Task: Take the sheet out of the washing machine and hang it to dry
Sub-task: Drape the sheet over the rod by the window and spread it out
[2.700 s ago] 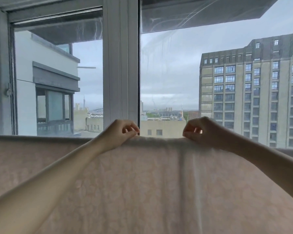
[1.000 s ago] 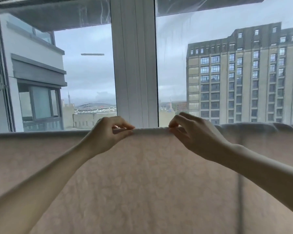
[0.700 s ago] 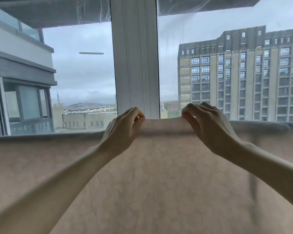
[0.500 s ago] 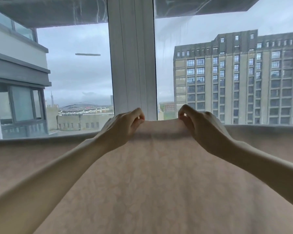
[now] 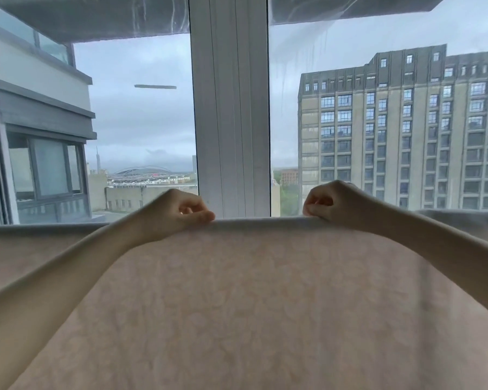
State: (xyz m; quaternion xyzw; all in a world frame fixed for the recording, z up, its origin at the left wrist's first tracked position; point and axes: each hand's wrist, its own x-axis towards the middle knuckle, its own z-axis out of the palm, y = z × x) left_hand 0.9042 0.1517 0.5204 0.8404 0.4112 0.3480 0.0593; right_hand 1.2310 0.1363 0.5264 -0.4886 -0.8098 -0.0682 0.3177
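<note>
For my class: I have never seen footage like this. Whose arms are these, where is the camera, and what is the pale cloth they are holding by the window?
There is no machine here. A person wears a wide-angle camera on the head, so you see their own two bare arms reaching forward. The left hand and the right hand each pinch the top edge of a pale patterned sheet, which hangs down and fills the lower picture. What it hangs over is hidden beneath the fabric. Behind it stand a white window frame and, outside, a tall apartment block under grey sky.

1 head view, facing forward, close to window [image 5: 228, 108]
</note>
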